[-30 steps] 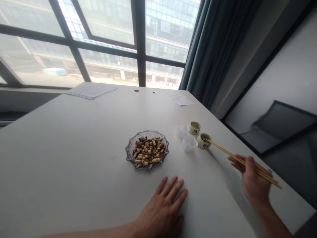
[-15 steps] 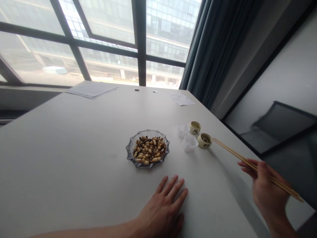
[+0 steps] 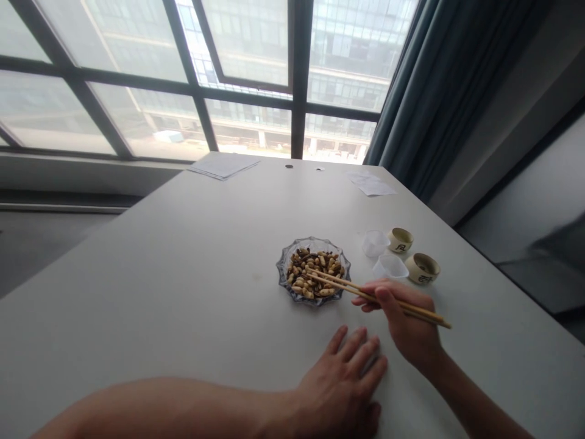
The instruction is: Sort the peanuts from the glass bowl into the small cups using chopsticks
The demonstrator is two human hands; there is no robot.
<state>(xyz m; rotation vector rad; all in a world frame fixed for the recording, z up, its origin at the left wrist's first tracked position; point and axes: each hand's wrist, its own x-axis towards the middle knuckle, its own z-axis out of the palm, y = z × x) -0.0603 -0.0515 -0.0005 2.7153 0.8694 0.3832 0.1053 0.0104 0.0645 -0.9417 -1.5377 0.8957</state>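
A scalloped glass dish (image 3: pixel 283 275) holding mixed nuts and seeds (image 3: pixel 315 277) stands mid-table. My right hand (image 3: pixel 404 323) grips a pair of wooden chopsticks (image 3: pixel 365 294), whose tips reach into the nuts in the dish. My left hand (image 3: pixel 342 390) lies flat on the white table (image 3: pixel 183 274) near the front edge, fingers spread, holding nothing. To the right of the dish stand two small clear plastic cups (image 3: pixel 375 242) and two small cream ceramic cups (image 3: pixel 422 268).
Papers (image 3: pixel 223 166) lie at the table's far left and a smaller sheet (image 3: pixel 372 185) at the far right. A large window and a grey curtain (image 3: pixel 434 91) rise behind the table. The table's right edge runs close to the ceramic cups.
My right hand has swung left from beside the ceramic cups, bringing the chopstick tips into the dish of nuts. The view has shifted. My left hand stays flat.
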